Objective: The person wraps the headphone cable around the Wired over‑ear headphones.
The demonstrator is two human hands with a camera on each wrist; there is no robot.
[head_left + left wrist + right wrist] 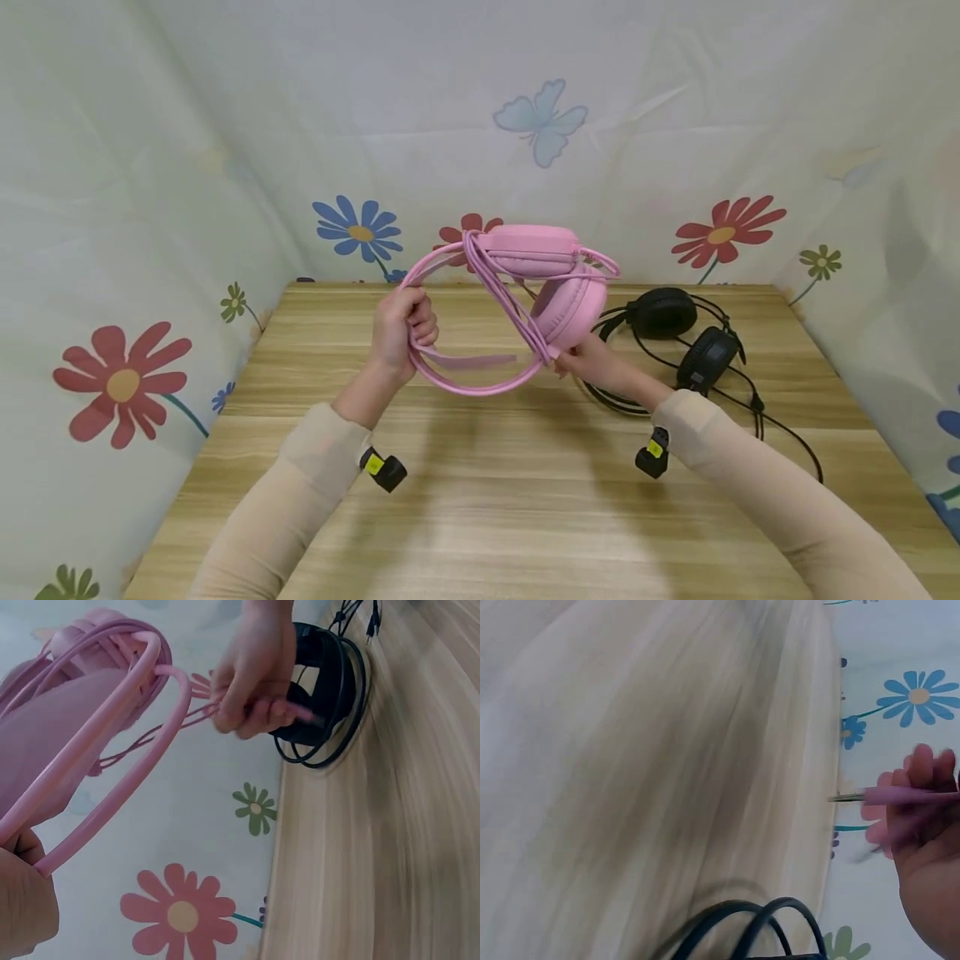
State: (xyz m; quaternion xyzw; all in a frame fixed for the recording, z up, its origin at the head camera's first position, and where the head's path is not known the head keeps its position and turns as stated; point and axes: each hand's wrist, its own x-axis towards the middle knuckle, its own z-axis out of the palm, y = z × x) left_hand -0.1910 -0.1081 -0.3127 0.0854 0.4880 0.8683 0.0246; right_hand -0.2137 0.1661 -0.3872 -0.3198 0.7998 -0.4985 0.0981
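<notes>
Pink headphones are held above the table, with their pink cable looped in several strands across the headband. My left hand grips the top of the headband, fingers curled round it; the left wrist view shows part of this hand at its lower left edge. Below the ear cups, my right hand holds the cable's plug end. In the right wrist view, a pink plug with a metal tip sticks out from the curled fingers. A second, blurred plug shows below it.
Black headphones with a coiled black cable lie on the wooden table at the right, close behind and beneath my right forearm. A flower-print cloth hangs round the table's back and sides.
</notes>
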